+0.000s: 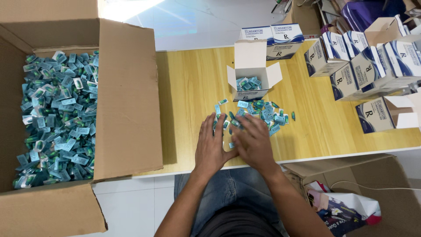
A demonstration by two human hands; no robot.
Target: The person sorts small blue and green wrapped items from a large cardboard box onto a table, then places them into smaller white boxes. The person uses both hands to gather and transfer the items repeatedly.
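Your left hand (212, 145) and right hand (253, 141) lie flat and open on the light wooden table (193, 87), thumbs touching, holding nothing. Under and just beyond your fingertips is a loose heap of small teal blister packets with green capsules (258, 113). They point in every direction, with no common long axis. Beyond the heap stands a small open white and blue carton (250, 79), packets inside.

A large cardboard carton (127, 87) stands open at the left, heaped with small blue-green packets. Closed white-and-blue boxes (280, 39) sit at the far edge of the wooden table (193, 87), with more stacked at the right (364, 66) (some lying tilted). A shopping bag (346, 210) rests on the floor.
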